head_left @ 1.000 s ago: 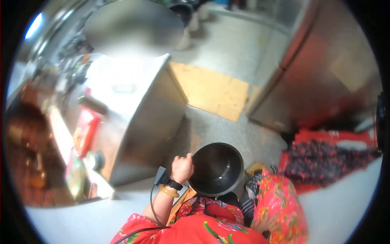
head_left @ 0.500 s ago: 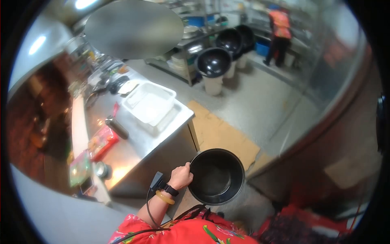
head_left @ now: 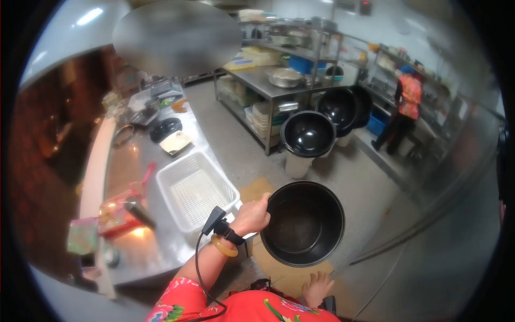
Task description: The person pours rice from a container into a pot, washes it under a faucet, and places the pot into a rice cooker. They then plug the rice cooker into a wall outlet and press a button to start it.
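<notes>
A round black pot (head_left: 304, 222) hangs in front of my body, its inside facing up and looking empty. My left hand (head_left: 253, 216) is closed on the pot's left rim; a black strap with a cabled device and a yellow bangle circle that wrist. Below the pot, near my red flowered top, my right hand (head_left: 317, 288) has its fingers spread and holds nothing. Just left of my left hand, a white perforated basket (head_left: 197, 190) rests on the metal counter (head_left: 174, 256).
Large black bowls (head_left: 309, 133) stand on white bins ahead. A metal shelf unit (head_left: 252, 80) holds basins and trays. A person in a red patterned top (head_left: 410, 96) stands at the back right. Packets (head_left: 115, 214) and a dark cylinder (head_left: 138, 211) lie on the counter.
The view has shifted toward the shelves. My left hand and the pot appear slightly higher and farther right, nearer the basket. My right hand has come into view, fingers spread.
</notes>
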### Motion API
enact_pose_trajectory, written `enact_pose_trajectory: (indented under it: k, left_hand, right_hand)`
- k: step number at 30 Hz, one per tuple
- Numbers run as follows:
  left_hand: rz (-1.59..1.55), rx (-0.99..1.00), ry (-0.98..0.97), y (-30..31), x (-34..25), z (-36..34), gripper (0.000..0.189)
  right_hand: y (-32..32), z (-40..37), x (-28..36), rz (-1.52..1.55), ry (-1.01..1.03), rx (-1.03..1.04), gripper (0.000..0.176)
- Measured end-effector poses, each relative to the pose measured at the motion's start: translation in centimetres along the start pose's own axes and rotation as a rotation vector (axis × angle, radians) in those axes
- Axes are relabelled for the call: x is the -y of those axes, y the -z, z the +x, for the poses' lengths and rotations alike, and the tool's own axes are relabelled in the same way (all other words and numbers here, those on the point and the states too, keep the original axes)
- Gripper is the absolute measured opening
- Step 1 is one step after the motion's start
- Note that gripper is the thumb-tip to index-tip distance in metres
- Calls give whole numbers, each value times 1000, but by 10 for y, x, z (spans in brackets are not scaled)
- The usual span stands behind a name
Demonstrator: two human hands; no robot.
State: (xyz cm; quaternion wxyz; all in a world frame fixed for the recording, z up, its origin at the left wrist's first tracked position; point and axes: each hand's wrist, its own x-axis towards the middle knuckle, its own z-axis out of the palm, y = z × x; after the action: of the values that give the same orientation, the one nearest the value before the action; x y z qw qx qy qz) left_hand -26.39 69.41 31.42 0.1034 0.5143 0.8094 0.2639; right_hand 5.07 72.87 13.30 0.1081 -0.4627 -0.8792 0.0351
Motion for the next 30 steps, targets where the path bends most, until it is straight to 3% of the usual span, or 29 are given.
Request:
enact_pose_trajectory:
  k: [2,4,8,11,13,16,18,20,23,30]
  left_hand:
    - [-1,-3,27,1,9,38,45]
    - [1,13,68,0,18,77,47]
    - [-39,-21,78,-20,57,166,48]
    - [36,-33,137,-11,82,229,52]
    - [26,-53,268,-9,101,263,53]
    - [-2,-133,438,2,130,307,55]
    - [-85,-207,606,1,163,325,56]
    - [-30,-370,714,17,192,334,56]
    - [-20,-541,852,43,266,334,51]
    - [-366,-923,1104,102,349,339,39]
  right_hand:
    - [4,44,-1,11,58,13,43]
    - [11,86,-8,406,-174,126,44]
    - [-10,165,-51,367,-73,127,46]
    - [-40,235,-91,342,43,291,46]
    - [-57,298,-105,595,-19,278,43]
    - [-66,388,-117,577,-36,365,41]
    - [-84,443,-134,608,73,413,41]
    - [-97,498,-124,653,189,447,41]
    - [-99,570,-86,536,180,492,40]
    - [-140,692,28,514,370,457,38]
